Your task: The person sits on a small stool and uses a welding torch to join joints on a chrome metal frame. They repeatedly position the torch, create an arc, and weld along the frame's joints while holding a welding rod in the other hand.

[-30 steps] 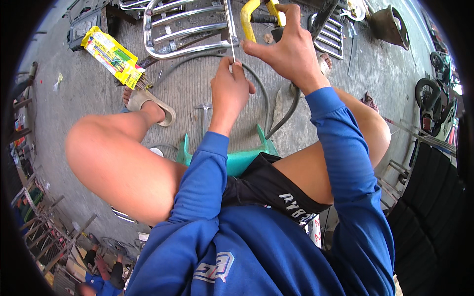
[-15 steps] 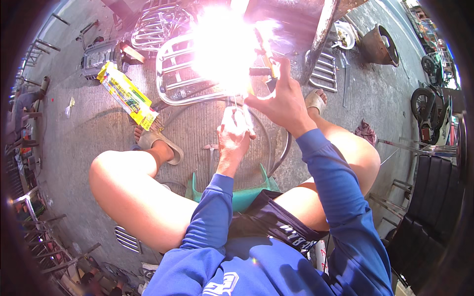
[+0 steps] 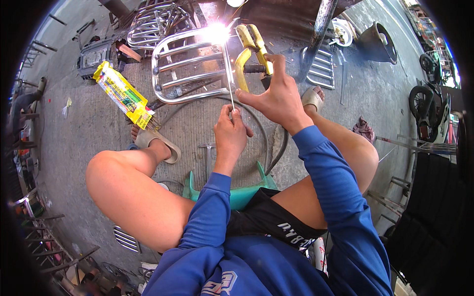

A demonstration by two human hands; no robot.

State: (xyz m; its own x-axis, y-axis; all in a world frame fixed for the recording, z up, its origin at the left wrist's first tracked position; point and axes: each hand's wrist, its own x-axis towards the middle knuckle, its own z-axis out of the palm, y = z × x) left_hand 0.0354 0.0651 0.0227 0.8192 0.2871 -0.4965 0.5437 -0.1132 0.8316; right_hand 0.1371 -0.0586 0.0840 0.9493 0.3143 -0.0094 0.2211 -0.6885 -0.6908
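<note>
My right hand [image 3: 281,101] is closed on a yellow electrode holder [image 3: 242,69], its thumb and forefinger spread along the yellow grips. A bright welding arc [image 3: 217,33] burns at the far right corner of a shiny tubular metal rack [image 3: 190,81], which lies flat on the floor ahead. The glare hides the exact contact point there. Pinched in my left hand [image 3: 231,135] is a thin metal rod [image 3: 231,89], pointing away from me along the rack's right side toward the arc.
At left lie a yellow electrode packet [image 3: 122,93] and a dark case [image 3: 96,58]. More racks [image 3: 160,24] are piled behind. A hammer [image 3: 208,153] and cable [image 3: 266,138] lie before a green stool [image 3: 232,195]. A bucket [image 3: 377,44] and smaller rack [image 3: 321,69] are at right.
The arc's glare has shrunk from a huge white bloom to a small bright spot, baring the rack, holder and rod. Both hands keep nearly the same places.
</note>
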